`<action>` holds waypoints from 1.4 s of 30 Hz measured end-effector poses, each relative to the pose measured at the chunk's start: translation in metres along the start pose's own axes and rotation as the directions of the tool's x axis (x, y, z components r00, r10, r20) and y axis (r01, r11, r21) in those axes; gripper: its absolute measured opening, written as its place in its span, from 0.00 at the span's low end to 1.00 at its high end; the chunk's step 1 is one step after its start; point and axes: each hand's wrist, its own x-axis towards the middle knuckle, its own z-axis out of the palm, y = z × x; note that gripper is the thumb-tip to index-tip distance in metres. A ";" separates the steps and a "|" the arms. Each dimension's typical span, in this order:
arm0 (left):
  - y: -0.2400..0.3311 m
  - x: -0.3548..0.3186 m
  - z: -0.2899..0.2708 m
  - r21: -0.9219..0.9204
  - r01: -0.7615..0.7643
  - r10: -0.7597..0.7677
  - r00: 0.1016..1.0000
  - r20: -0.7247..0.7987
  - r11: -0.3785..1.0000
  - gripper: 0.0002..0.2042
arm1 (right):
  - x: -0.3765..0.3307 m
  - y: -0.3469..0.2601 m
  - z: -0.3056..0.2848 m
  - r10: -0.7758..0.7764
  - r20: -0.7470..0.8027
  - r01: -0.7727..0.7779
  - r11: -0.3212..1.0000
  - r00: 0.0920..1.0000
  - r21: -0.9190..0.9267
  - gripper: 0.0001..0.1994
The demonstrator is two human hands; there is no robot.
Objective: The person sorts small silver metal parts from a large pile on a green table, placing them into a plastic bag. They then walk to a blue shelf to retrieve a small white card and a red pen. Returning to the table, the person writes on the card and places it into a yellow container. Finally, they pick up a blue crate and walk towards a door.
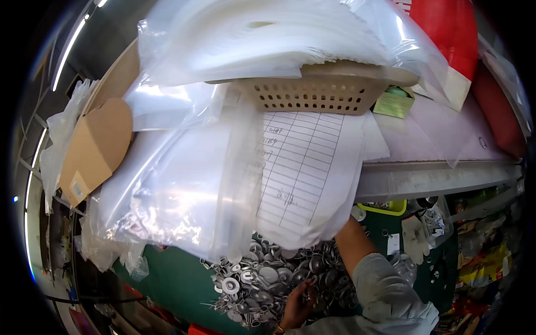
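Observation:
A heap of small grey metal parts (268,274), many of them round and disc-like, lies on a green work surface (173,279). At the near right side of this heap is my left hand (300,304), its fingers curled among the parts. What it pinches is too small and dark to make out. My right forearm (354,245), in a grey sleeve (385,285), reaches past the right side of the heap. Hanging paper sheets and the shelf edge hide most of the right hand, fingers included, near a yellow-green tray (385,207).
Above the heap, a shelf (441,181) carries a beige perforated basket (312,96) stacked with plastic bags (251,39). Ruled paper sheets (304,167) and clear plastic (167,190) hang in front. A pale glove (414,240) lies at right. Brown cardboard (97,148) stands at left.

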 end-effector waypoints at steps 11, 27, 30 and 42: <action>-0.008 0.005 0.002 -0.021 0.020 -0.018 0.998 0.062 1.000 0.13 | -0.011 0.001 0.010 0.006 -0.080 -0.004 1.000 0.997 0.021 0.24; -0.003 -0.006 -0.003 -0.035 0.039 -0.038 0.999 0.036 0.999 0.11 | 0.056 -0.010 0.030 -0.041 -0.486 0.046 0.999 0.873 -0.002 0.17; -0.022 0.008 0.003 0.046 0.157 -0.164 0.953 0.255 0.986 0.14 | 0.039 0.041 0.002 0.362 -0.628 -0.148 0.918 0.689 0.367 0.11; -0.120 0.005 0.000 0.333 0.361 -0.477 0.782 0.401 0.871 0.12 | -0.334 -0.124 -0.170 0.519 -0.352 -0.143 0.694 0.779 0.706 0.10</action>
